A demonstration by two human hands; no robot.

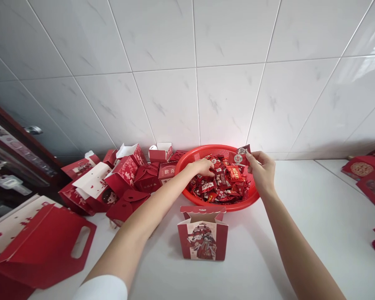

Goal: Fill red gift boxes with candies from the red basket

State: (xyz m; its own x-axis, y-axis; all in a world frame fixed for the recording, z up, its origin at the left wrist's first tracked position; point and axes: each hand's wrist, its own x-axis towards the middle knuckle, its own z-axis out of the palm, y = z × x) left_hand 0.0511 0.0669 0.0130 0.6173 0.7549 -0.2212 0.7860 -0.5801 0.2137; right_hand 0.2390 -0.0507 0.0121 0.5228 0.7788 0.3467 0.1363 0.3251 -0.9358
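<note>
A red plastic basket (220, 207) full of small red wrapped candies (220, 179) stands against the tiled wall. My left hand (203, 167) reaches into the basket's left part with its fingers curled at the candies; what its fingertips hold, if anything, is hidden. Over the basket's right rim, my right hand (262, 168) pinches dark red candy packets (241, 156) between thumb and fingers. Nearer to me, an upright red gift box (203, 241) with a printed picture of figures on its front has its top open.
Many red and white gift boxes (121, 175) crowd the left, with a large red box (46, 246) nearest. More red boxes (370, 177) sit at the right edge. Behind is a tiled wall (162, 108); a dark cabinet (15, 154) stands far left.
</note>
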